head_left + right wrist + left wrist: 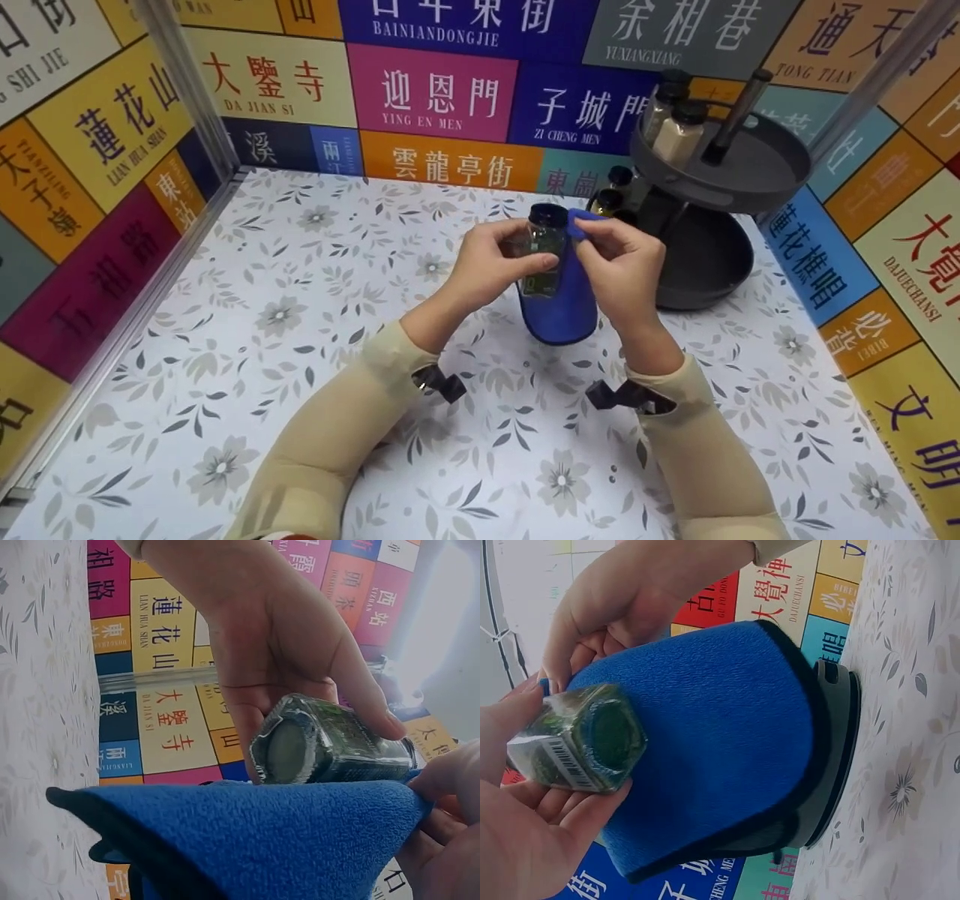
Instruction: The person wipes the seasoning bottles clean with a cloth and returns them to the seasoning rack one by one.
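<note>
My left hand point(487, 262) grips a clear glass spice jar point(545, 244) with a black lid and green contents, held upright above the table. Its barcode label and base show in the left wrist view. Beside the jar, my right hand point(626, 262) pinches the upper end of a blue cloth point(559, 319) with a dark edging. Below the fingers the cloth hangs down, partly behind the jar. In the right wrist view the cloth point(262, 832) lies close alongside the jar point(330, 741); whether they touch is hard to tell.
At the right back stands a dark two-tier round rack point(727, 195). Its upper tier carries black-lidded jars, one a pale-filled jar point(681, 133). More jars point(609, 201) show beside its lower tier. Sign-patterned panels point(431, 94) enclose a table point(225, 337) with a floral cover.
</note>
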`<move>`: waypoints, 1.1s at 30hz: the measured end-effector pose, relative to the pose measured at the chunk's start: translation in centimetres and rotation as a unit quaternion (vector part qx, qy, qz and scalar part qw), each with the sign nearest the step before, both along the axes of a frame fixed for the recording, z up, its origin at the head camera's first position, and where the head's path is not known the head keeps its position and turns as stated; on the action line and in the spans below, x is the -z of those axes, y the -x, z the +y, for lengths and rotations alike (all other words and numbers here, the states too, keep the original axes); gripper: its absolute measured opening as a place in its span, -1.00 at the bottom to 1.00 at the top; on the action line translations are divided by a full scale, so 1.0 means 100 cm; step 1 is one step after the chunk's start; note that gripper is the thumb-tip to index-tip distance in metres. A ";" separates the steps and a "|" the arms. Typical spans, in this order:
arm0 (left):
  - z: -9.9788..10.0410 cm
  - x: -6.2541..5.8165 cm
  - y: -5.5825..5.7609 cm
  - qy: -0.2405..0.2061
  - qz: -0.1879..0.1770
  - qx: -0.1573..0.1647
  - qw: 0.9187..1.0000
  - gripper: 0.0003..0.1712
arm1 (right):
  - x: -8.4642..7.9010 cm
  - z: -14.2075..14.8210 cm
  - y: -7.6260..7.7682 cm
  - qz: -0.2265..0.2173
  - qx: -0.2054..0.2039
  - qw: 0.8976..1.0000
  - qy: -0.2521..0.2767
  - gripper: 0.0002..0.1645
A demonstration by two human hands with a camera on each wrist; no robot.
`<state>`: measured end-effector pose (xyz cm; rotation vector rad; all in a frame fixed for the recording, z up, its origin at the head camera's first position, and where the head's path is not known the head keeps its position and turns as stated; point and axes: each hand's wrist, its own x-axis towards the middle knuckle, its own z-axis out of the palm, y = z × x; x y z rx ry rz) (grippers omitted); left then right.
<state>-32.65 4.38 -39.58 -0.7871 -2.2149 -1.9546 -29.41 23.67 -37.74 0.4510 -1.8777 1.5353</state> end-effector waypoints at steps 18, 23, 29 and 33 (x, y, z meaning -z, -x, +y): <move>-0.011 -0.001 0.005 -0.065 -0.011 0.002 0.998 -0.59 | 0.008 -0.008 0.007 -0.050 -0.038 0.998 -0.025 -0.79; -0.018 -0.010 0.009 -0.095 -0.024 -0.018 0.995 -0.54 | 0.014 -0.014 0.007 -0.076 -0.043 0.995 -0.053 -0.80; -0.023 -0.018 0.010 -0.135 -0.038 -0.044 0.989 -0.49 | 0.017 -0.019 0.002 -0.086 -0.053 0.994 -0.044 -0.77; -0.025 -0.017 0.011 -0.158 -0.042 -0.073 0.984 -0.47 | 0.019 -0.024 -0.004 -0.064 -0.053 0.995 -0.056 -0.75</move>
